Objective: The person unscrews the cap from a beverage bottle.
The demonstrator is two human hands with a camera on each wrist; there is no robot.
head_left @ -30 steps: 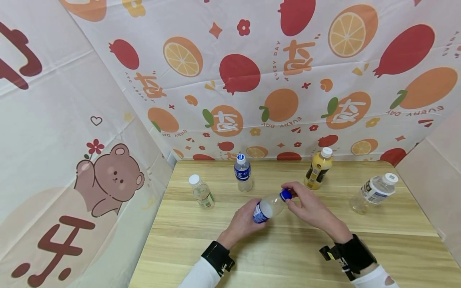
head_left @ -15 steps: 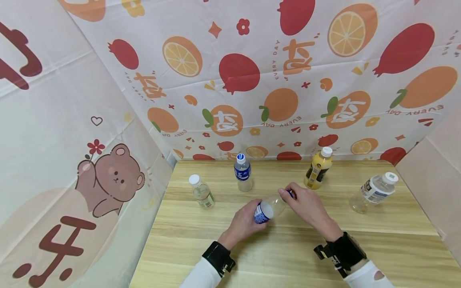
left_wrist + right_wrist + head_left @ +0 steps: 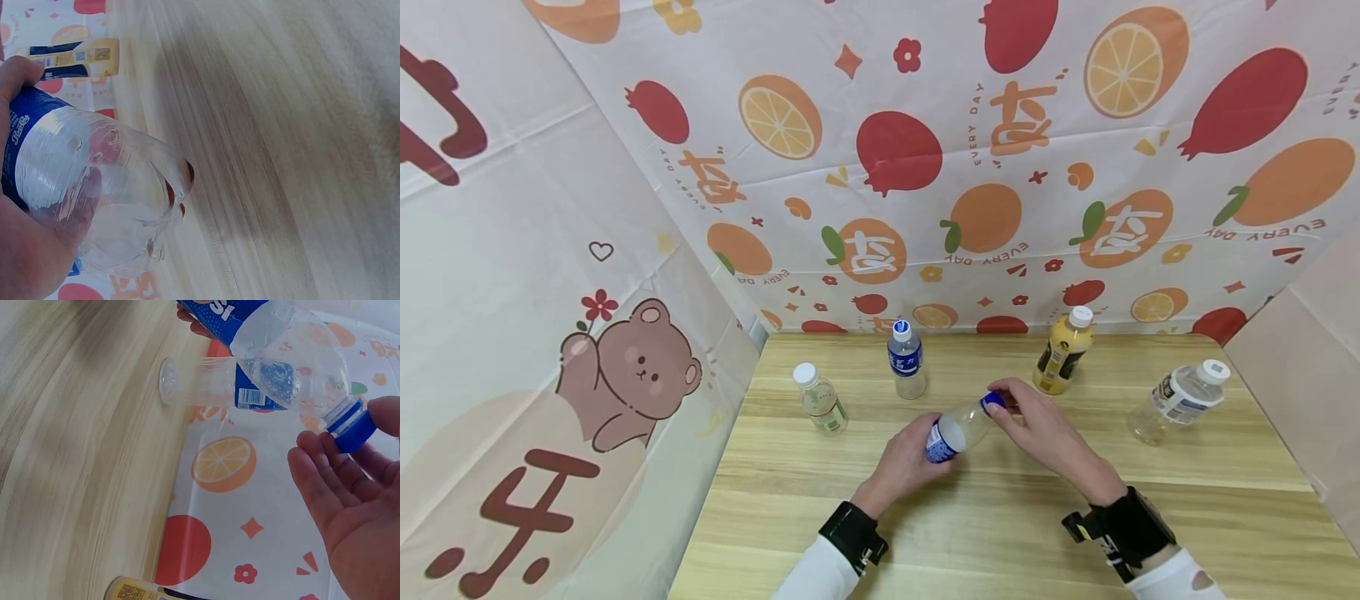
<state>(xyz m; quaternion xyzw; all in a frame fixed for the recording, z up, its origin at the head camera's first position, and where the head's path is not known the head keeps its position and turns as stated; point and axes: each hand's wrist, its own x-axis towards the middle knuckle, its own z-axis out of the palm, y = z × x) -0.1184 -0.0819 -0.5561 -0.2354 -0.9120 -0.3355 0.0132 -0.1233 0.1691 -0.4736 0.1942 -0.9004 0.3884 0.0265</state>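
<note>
A clear plastic Pepsi bottle (image 3: 967,423) with a blue label is tilted above the table, its neck pointing up and to the right. My left hand (image 3: 904,460) grips it round the label. Brown drops show at the bottle's base (image 3: 172,194) in the left wrist view. At the neck, my right hand (image 3: 1041,427) pinches the blue cap (image 3: 356,431), with the thumb on one side and fingertips on the other. Just below the cap, a blue ring (image 3: 344,415) circles the neck in the right wrist view.
Standing on the wooden table (image 3: 1000,533) are a white-capped bottle (image 3: 823,404), a blue-labelled bottle (image 3: 907,362), a yellow bottle (image 3: 1063,354) and a large clear bottle (image 3: 1176,404). A fruit-print cloth (image 3: 820,275) hangs behind them.
My right hand turned over the cap, hiding most of it half a second ago, then turned back so the cap shows again. My left hand and the bottle have barely shifted.
</note>
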